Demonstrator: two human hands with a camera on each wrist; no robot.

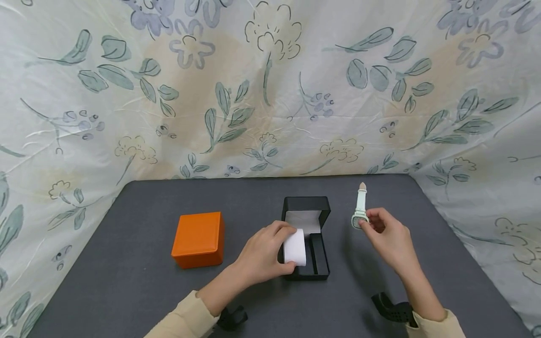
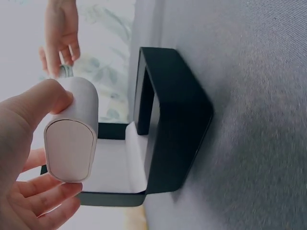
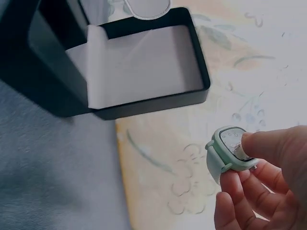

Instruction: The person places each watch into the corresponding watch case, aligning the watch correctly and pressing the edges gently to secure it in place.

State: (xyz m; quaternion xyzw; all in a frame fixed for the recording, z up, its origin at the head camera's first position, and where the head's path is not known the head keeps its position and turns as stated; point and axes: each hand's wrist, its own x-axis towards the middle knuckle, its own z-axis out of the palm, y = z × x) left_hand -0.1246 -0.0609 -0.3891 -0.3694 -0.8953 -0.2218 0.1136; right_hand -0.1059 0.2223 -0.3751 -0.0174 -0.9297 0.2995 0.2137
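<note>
My left hand (image 1: pixel 264 253) holds a white watch pillow (image 1: pixel 295 248) above the left part of an open black watch box (image 1: pixel 322 253), thumb on one end and fingers on the other. In the left wrist view the pillow (image 2: pixel 71 143) shows its rounded flat end. To the right of the box, my right hand (image 1: pixel 390 237) pinches a pale green wristwatch (image 1: pixel 360 206) by its case, the strap pointing away. The right wrist view shows the thumb across the dial of the watch (image 3: pixel 233 146).
An orange box (image 1: pixel 197 239) with its lid down sits left of the black box. The raised lid (image 3: pixel 153 67) has a pale lining. Behind the grey table (image 1: pixel 139 281) hangs a flowered cloth (image 1: pixel 270 94). Black straps (image 1: pixel 390 307) hang at both wrists.
</note>
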